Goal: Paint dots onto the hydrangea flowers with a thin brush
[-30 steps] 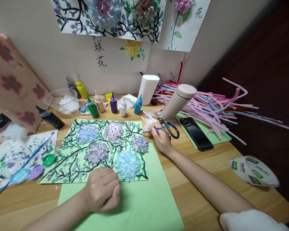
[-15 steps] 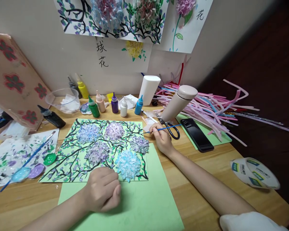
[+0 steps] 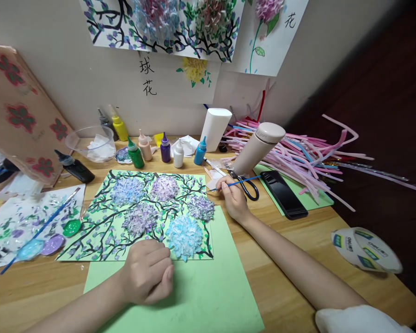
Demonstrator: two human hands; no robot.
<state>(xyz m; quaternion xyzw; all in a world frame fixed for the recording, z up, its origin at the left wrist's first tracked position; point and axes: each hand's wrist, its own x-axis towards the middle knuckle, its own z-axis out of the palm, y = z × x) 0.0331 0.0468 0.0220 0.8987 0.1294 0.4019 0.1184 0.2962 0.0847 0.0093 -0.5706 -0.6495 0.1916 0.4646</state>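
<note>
My right hand (image 3: 234,200) pinches a thin blue paintbrush (image 3: 246,181). Its bristle end points left, at the right edge of a painted picture (image 3: 100,233). Black branches with small green and purple leaves cover this picture, along with several crumpled-paper blossoms in blue, purple and pink. Nearest my left hand (image 3: 149,273) is the light-blue blossom (image 3: 185,237). That hand is closed in a fist at the picture's lower edge, resting over a larger green sheet (image 3: 208,296); nothing shows in its fingers. Scissors (image 3: 251,188) with dark handles lie just beyond my right hand.
Paint bottles, among them a green one (image 3: 135,153), line the back. At left, a second brush (image 3: 41,229) lies across a stained paper (image 3: 7,208) beside paint puddles. To the right are a tumbler (image 3: 258,148), a phone (image 3: 284,194), pipe cleaners (image 3: 298,159) and a tape roll (image 3: 365,249).
</note>
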